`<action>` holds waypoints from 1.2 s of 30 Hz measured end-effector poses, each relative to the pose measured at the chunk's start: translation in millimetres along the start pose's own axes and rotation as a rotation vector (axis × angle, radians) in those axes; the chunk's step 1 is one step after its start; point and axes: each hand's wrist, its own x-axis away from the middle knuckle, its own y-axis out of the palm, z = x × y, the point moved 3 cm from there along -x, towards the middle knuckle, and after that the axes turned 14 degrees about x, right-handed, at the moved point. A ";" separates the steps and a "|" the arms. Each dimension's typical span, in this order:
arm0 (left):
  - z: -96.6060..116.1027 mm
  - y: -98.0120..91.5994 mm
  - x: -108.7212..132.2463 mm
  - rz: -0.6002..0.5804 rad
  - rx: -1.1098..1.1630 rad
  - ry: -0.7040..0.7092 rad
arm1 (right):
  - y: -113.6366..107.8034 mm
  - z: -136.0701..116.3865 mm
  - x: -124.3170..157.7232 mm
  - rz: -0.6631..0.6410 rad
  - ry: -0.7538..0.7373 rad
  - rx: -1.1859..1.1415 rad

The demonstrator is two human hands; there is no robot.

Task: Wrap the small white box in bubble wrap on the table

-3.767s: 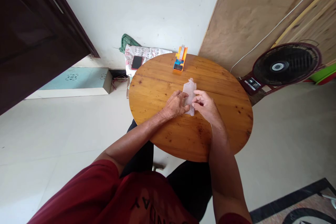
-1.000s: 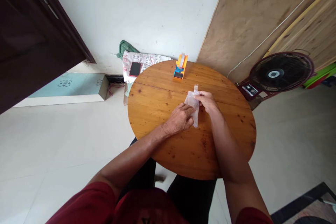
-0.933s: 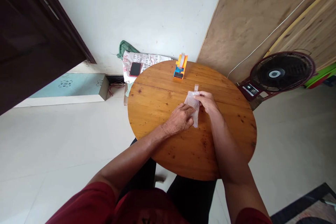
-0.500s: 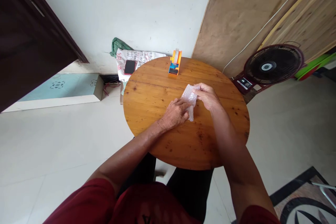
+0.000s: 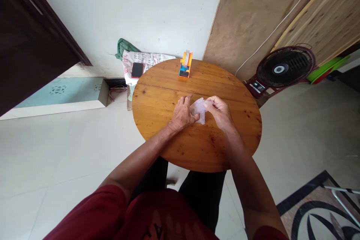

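A small piece of pale, translucent bubble wrap [image 5: 200, 109] lies on the round wooden table [image 5: 157, 120], its right edge lifted. My right hand [image 5: 221, 111] pinches that edge between thumb and fingertips. On the other side, my left hand [image 5: 182, 114] rests on the table with its fingers spread, and its thumb reaches onto the wrap's lower left part. Whether something lies inside the wrap I cannot tell. Beyond both hands, an orange and blue tape dispenser [image 5: 185, 64] with a roll of clear tape stands near the table's far edge.
Behind the table's left edge a dark phone [image 5: 137, 70] lies on a printed white sack [image 5: 157, 57], beside a green bag [image 5: 125, 47]. A dark red fan [image 5: 285, 68] stands at the right. A white wall rises behind.
My left hand's fingers have spread and shifted forward, its thumb now on the wrap. The right hand has moved slightly nearer, pulling at the edge. The wrap looks flatter.
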 end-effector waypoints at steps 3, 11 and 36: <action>-2.0 1.6 -1.8 -0.092 0.097 0.045 | 2.3 -1.2 10.5 -0.014 0.007 0.011; -10.4 6.6 -1.7 -0.173 0.368 -0.058 | 14.8 -0.6 39.5 0.001 -0.035 0.114; -17.8 3.7 -1.8 -0.244 0.470 0.076 | 33.5 4.3 59.9 0.203 -0.296 0.405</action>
